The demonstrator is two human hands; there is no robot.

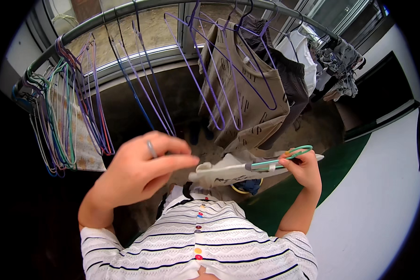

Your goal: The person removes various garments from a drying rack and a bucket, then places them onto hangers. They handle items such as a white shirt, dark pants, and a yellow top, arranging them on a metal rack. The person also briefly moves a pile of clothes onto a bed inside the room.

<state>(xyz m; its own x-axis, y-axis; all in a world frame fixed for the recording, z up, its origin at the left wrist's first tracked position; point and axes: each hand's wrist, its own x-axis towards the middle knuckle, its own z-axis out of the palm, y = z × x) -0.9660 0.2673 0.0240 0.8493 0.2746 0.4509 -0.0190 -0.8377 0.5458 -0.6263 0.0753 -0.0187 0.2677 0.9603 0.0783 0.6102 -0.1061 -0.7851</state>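
Note:
At the right, my right hand [303, 170] pinches a mint-green clothes hanger [270, 164] near its hook end. A pale, off-white garment [231, 172] with dark printing hangs from that hanger, stretching left across the space in front of my body. My left hand [144, 165], with a ring on one finger, is raised just left of the garment's near end. Thumb and forefinger point toward it with a gap between them, and nothing shows in that hand; its fingertips are slightly blurred.
Ahead curves a metal clothes rail [161, 3]. Bunched hangers [63, 116] hang left, purple hangers [210, 74] in the middle. A brown printed shirt [233, 88], a white top [301, 56] and grey clothing [343, 63] hang right. A yellow-rimmed basket [241, 190] with dark cloth stands below.

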